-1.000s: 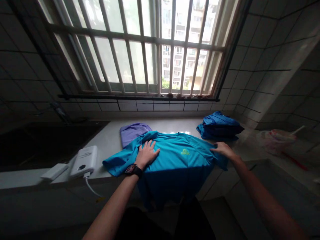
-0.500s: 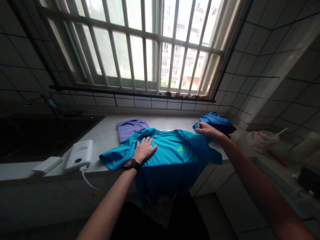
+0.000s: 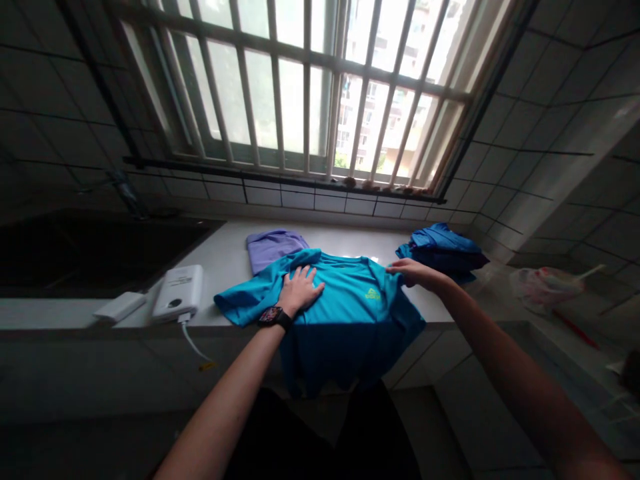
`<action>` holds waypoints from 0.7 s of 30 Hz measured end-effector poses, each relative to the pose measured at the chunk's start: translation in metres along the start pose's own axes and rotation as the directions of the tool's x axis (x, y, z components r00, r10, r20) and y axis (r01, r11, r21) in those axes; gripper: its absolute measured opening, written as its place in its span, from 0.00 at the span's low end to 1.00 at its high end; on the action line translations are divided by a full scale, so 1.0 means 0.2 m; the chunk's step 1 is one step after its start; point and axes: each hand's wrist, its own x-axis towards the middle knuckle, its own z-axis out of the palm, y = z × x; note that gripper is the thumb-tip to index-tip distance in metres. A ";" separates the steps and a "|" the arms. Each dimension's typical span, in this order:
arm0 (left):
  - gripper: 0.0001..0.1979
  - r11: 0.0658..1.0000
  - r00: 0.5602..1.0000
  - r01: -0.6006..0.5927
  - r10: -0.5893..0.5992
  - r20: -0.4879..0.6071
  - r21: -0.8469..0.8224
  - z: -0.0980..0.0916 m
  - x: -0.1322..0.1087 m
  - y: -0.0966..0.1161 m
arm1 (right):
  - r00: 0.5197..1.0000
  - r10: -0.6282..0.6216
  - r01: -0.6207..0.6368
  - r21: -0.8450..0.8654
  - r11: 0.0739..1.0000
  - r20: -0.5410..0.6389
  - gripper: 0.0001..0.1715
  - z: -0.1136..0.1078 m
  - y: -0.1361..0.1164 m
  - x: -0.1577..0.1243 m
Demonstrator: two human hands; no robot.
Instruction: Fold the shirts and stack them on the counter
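Observation:
A turquoise T-shirt (image 3: pixel 345 293) with a small yellow-green chest print lies spread over the counter, its lower part hanging down past the front edge. My left hand (image 3: pixel 300 291) rests flat on its left chest area, fingers spread. At the shirt's right shoulder, my right hand (image 3: pixel 411 271) pinches the fabric and lifts it slightly; the right sleeve droops below. Behind the left sleeve sits a folded lavender garment (image 3: pixel 273 248), partly covered by the shirt. A pile of folded blue clothes (image 3: pixel 443 247) lies just beyond my right hand.
On the left of the white counter (image 3: pixel 210 267) stand a white power bank (image 3: pixel 179 292) with a plugged-in cable and a smaller white box (image 3: pixel 120 307). A dark sink (image 3: pixel 75 260) is farther left. A plastic bag (image 3: pixel 545 288) lies at right, below the barred window.
My right hand has drawn the shirt's right shoulder inward and toward me, away from the blue pile, so the right side is narrower. My left hand stays on the shirt. The view shifted slightly.

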 end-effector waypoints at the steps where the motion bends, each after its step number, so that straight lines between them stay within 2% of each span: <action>1: 0.33 1.000 1.000 -0.004 0.004 -0.001 -0.001 0.00 0.00 0.00 | 0.997 -0.040 0.048 0.108 0.993 -0.067 0.27 0.03 0.00 0.01; 3: 0.33 1.000 1.000 -0.009 0.009 0.001 -0.007 0.01 -0.01 0.00 | 0.986 -0.121 0.149 0.269 0.951 -0.117 0.29 0.12 0.02 0.03; 5: 0.34 1.000 1.000 -0.007 0.007 0.002 -0.013 0.01 -0.01 0.00 | 0.964 -0.221 0.254 0.271 0.928 -0.146 0.29 0.20 0.07 0.04; 8: 0.34 1.000 1.000 0.006 -0.006 -0.007 -0.013 0.02 -0.01 0.00 | 0.918 -0.300 0.301 -0.038 0.953 -0.258 0.27 0.31 0.18 0.08; 10: 0.34 1.000 1.000 0.005 -0.005 -0.012 -0.012 0.03 -0.01 0.00 | 0.874 -0.317 0.222 -0.278 0.935 -0.369 0.24 0.37 0.26 0.11; 12: 0.34 1.000 1.000 -0.001 0.001 -0.020 -0.013 0.03 -0.01 0.00 | 0.840 -0.327 0.120 -0.439 0.890 -0.433 0.22 0.41 0.31 0.13; 14: 0.34 1.000 1.000 -0.005 0.005 -0.028 -0.018 0.03 -0.01 0.00 | 0.849 -0.358 0.106 -0.538 0.836 -0.389 0.18 0.42 0.33 0.12; 16: 0.34 1.000 1.000 -0.007 0.007 -0.030 -0.026 0.03 -0.01 0.00 | 0.853 -0.414 0.167 -0.584 0.794 -0.319 0.14 0.42 0.30 0.11; 19: 0.34 0.999 1.000 -0.011 0.010 -0.025 -0.040 0.04 -0.01 0.00 | 0.799 -0.500 0.263 -0.553 0.791 -0.334 0.16 0.39 0.23 0.09; 21: 0.34 0.999 1.000 -0.009 0.008 -0.021 -0.045 0.03 -0.01 0.00 | 0.794 -0.516 0.332 -0.481 0.811 -0.322 0.18 0.37 0.19 0.09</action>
